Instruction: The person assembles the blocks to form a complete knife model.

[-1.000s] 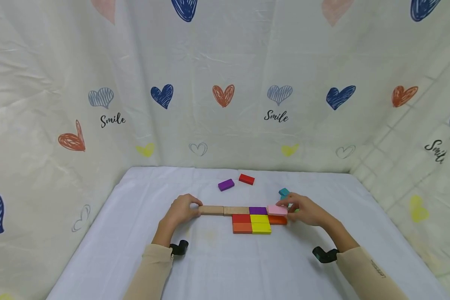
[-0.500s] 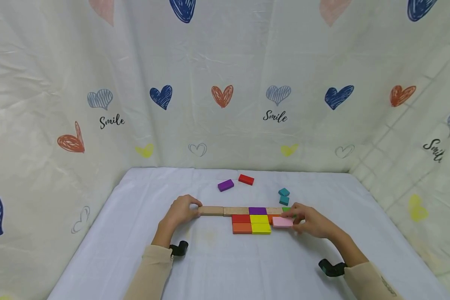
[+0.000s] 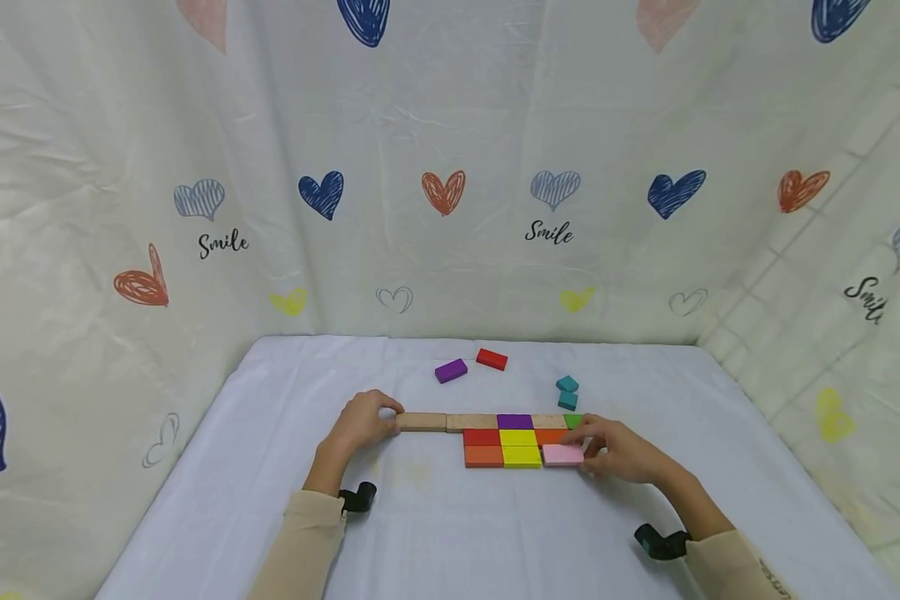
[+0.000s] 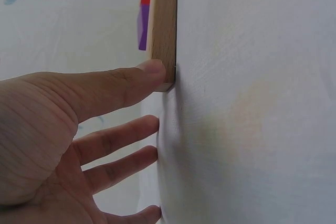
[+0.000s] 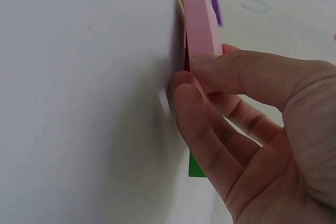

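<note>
My left hand pinches the left end of a long plain wooden block, thumb on its near side; the index finger is hidden in the left wrist view. My right hand holds a pink block between thumb and fingers, just right of the lower yellow block and in front of an orange block. Along the back row lie another wooden block, a purple block, a shorter wooden block and a green block, partly covered by my right hand.
Red, upper yellow and red-orange blocks fill the rows in front. Farther back lie a loose purple block, a loose red block and two teal pieces. A heart-printed curtain stands behind the white-covered table.
My right hand has brought the pink block from above the back row toward the front, beside the lower yellow block, uncovering the short wooden and green blocks. My left hand has stayed put.
</note>
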Action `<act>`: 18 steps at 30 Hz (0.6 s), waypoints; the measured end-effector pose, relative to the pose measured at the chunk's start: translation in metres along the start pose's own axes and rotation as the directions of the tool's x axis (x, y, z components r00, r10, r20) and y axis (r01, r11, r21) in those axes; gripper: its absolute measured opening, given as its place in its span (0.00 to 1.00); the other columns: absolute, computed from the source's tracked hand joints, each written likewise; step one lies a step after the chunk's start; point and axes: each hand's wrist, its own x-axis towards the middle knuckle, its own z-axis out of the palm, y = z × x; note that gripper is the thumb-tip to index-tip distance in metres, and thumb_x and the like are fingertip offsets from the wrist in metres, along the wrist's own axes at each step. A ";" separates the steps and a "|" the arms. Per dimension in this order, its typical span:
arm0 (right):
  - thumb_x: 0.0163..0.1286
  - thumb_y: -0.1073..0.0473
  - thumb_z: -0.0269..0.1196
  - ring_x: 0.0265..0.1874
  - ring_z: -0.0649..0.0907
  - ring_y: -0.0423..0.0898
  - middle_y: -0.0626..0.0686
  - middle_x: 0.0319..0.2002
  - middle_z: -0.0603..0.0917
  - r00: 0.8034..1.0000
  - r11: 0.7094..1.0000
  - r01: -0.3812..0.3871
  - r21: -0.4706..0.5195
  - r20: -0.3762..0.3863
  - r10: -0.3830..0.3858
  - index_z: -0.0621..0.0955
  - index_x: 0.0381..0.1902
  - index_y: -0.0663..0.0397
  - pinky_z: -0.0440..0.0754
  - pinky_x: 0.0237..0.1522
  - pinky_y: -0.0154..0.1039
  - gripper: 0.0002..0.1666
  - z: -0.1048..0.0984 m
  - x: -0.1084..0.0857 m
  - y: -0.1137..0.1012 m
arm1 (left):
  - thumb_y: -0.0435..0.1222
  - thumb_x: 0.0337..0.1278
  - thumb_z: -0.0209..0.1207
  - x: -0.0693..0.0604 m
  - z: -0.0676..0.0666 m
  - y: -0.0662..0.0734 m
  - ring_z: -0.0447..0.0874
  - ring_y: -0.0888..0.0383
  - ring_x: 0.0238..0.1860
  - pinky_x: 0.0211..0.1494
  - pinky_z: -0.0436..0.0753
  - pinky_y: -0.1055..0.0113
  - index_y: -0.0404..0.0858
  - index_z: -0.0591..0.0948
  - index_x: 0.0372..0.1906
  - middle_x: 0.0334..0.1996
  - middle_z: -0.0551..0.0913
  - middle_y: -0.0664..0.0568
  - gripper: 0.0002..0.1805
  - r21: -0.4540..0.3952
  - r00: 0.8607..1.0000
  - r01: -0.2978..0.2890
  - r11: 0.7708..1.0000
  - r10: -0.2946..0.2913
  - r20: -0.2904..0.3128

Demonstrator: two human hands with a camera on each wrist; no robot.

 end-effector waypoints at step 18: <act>0.63 0.64 0.71 0.40 0.80 0.49 0.53 0.50 0.81 0.998 0.999 -0.051 -0.002 -0.036 0.051 0.85 0.53 0.48 0.85 0.36 0.32 0.19 0.004 0.000 -0.001 | 0.35 0.57 0.72 0.000 0.000 0.001 0.78 0.43 0.65 0.68 0.74 0.41 0.47 0.90 0.48 0.59 0.85 0.46 0.13 -0.001 1.000 -0.005 1.000 0.005 -0.004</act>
